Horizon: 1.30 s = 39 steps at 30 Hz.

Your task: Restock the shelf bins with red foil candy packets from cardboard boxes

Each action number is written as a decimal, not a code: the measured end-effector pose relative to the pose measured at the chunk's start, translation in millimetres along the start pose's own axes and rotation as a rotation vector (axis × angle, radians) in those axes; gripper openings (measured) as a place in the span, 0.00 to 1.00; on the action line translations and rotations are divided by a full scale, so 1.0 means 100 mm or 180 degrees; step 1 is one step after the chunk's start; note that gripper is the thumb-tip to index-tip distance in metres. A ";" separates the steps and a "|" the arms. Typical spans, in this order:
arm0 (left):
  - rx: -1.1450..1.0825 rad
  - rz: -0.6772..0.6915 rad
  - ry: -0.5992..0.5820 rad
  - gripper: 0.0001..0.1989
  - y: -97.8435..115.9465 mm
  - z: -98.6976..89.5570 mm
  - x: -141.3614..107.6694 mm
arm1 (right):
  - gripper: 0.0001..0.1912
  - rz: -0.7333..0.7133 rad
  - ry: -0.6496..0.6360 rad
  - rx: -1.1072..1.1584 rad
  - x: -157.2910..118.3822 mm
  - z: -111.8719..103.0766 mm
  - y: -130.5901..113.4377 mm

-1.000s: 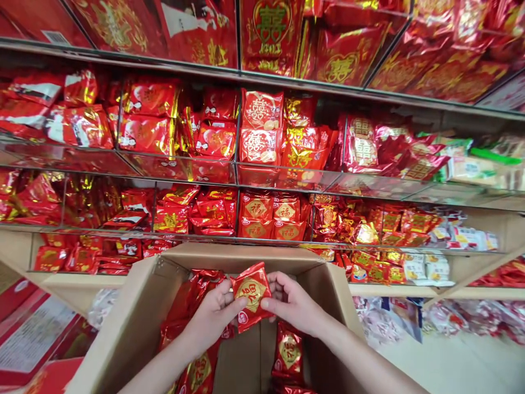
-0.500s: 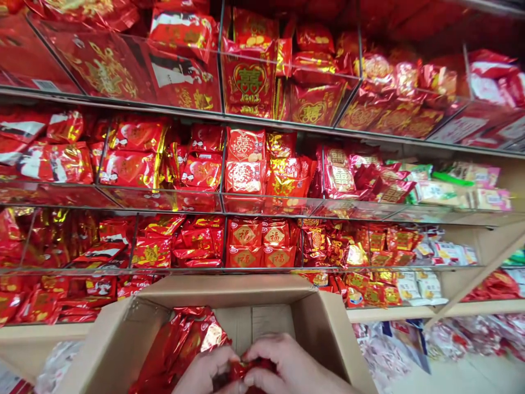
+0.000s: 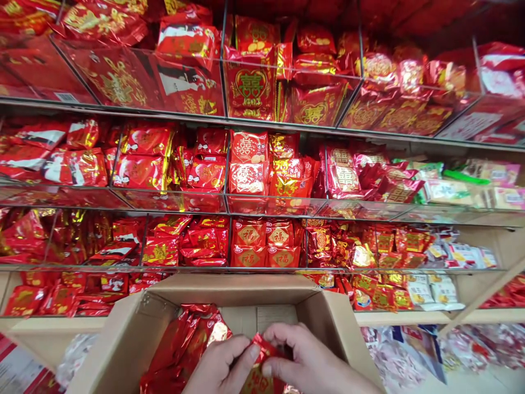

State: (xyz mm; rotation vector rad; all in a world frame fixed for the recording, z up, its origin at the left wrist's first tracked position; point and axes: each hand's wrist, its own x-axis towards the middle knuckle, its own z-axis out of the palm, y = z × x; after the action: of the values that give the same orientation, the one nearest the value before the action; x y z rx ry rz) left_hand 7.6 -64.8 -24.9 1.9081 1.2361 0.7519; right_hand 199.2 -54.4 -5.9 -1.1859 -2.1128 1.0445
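My left hand (image 3: 225,361) and my right hand (image 3: 301,353) are over the open cardboard box (image 3: 246,284). Between them is a red packet (image 3: 259,380) with gold print, its top edge pinched by the fingers of both hands. To the left of my left hand, a pile of shiny red packets (image 3: 180,347) lies inside the box. The lower part of the held packet is cut off by the frame.
Shelves of red and gold packets (image 3: 248,246) rise behind the box, with clear front panels (image 3: 184,202). White packets (image 3: 445,293) lie at the lower right. Bagged goods (image 3: 394,358) are low down to the right, beside the box.
The red packet between my hands has come up and shows more of its gold-printed face. My right hand has lifted slightly. The view has shifted a little to the left.
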 end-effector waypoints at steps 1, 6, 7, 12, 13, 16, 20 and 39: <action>0.0113 0.0118 0.0160 0.15 0.07 -0.06 0.04 | 0.06 -0.0144 0.0239 -0.0027 0.01 -0.10 -0.01; 0.1273 0.1225 0.0936 0.17 0.30 -0.39 0.54 | 0.14 -0.0350 0.2666 -0.0336 0.29 -0.69 0.17; 0.1569 0.1333 0.0932 0.19 0.30 -0.42 0.68 | 0.15 -0.0339 0.3011 -0.0585 0.39 -0.77 0.23; 0.2501 0.1255 0.0879 0.26 0.24 -0.36 1.19 | 0.13 -0.0301 0.2995 -0.1545 0.88 -0.94 0.40; 0.2530 0.1207 0.0896 0.27 0.23 -0.34 1.22 | 0.12 -0.0246 0.2883 -0.1641 0.95 -0.96 0.40; 0.2590 0.1043 0.0908 0.28 0.17 -0.29 1.24 | 0.13 0.0066 0.2506 -0.1923 1.06 -0.99 0.36; 0.2637 0.0901 0.0876 0.27 0.14 -0.29 1.22 | 0.13 0.0474 0.1982 -0.2713 1.07 -0.99 0.26; 0.2804 0.0853 0.0818 0.25 0.15 -0.29 1.30 | 0.10 0.0609 0.1426 -0.3820 1.20 -0.98 0.05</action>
State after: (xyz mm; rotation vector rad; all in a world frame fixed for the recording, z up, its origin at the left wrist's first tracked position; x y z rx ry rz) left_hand 40.2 58.8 14.0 2.7944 1.6652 0.6481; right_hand 211.9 88.4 53.2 -1.8975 -2.2160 -0.5864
